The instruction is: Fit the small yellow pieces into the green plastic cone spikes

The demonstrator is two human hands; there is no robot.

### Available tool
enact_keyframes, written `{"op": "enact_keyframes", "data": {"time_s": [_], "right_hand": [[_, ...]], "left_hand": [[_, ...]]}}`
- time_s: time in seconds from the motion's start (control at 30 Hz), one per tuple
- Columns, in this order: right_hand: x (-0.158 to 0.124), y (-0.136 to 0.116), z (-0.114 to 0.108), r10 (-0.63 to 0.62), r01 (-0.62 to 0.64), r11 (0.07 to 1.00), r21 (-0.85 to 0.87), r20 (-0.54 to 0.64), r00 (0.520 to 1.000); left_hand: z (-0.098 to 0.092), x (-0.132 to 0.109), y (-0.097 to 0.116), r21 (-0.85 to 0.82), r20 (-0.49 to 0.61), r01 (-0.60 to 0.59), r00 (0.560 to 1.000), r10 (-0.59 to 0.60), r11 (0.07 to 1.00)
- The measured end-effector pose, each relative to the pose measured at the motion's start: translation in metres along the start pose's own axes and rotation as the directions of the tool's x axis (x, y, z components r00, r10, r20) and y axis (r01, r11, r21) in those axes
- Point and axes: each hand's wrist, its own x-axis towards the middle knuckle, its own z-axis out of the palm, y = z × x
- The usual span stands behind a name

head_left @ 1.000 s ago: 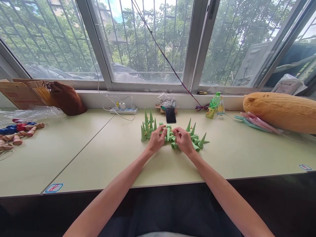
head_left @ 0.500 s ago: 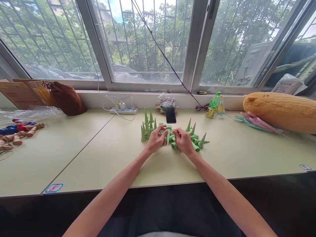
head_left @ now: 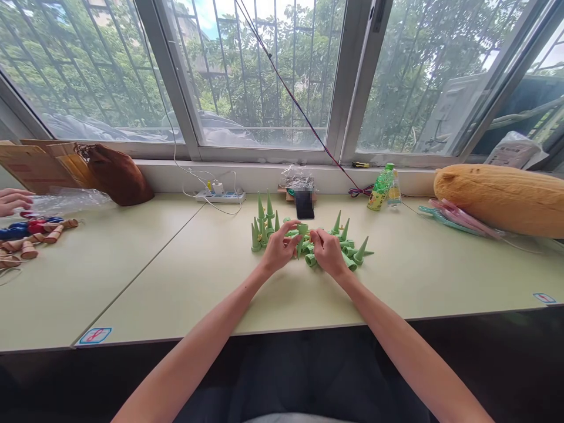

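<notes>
My left hand grips a green plant watering spike by its wide cap end, its tip pointing down. Close on its right, my right hand is closed in a pinch; what the fingertips hold is too small to make out. Several green spikes stand upright in a group beyond my left hand. More green spikes and loose cap pieces lie around and behind my right hand, and a few of them stand tip up. My fingers hide part of the pile.
Behind the spikes lies a dark phone. A power strip sits at back left, a green-capped bottle at back right, a plush toy far right. Another person's hand is above wooden toys at far left.
The spike in my left hand has tilted, so its cap opening now shows more. Both of my hands stay in nearly the same place. Another person's hand has appeared at far left.
</notes>
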Motion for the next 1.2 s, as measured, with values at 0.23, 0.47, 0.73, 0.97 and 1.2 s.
{"op": "enact_keyframes", "data": {"time_s": [0.23, 0.47, 0.73, 0.97, 1.2], "right_hand": [[-0.0006, -0.0044, -0.002, 0.007, -0.007, 1.0, 0.012, -0.008, 1.0], [-0.0003, -0.0039, -0.0005, 0.01, -0.01, 1.0, -0.015, -0.031, 0.999], [0.0004, -0.0019, 0.001, 0.009, -0.015, 0.997, -0.07, -0.078, 0.997], [0.001, -0.0006, 0.0017, 0.032, -0.034, 0.999, -0.039, -0.064, 0.997], [0.0001, -0.0025, 0.0012, 0.026, -0.027, 1.0, -0.008, -0.006, 1.0]], "left_hand": [[0.0015, 0.0, 0.0002, 0.033, -0.024, -0.026, 0.999, 0.027, 0.999], [0.0014, -0.0004, 0.0003, 0.042, -0.012, -0.052, 0.999, 0.053, 0.998], [0.0019, -0.001, 0.0009, 0.047, -0.011, -0.058, 0.998, 0.059, 0.997], [0.0037, -0.0007, 0.0012, -0.007, -0.019, -0.04, 0.999, 0.04, 0.999], [0.0057, -0.0004, 0.0053, -0.113, 0.003, 0.051, 0.999, -0.051, 0.992]]}}
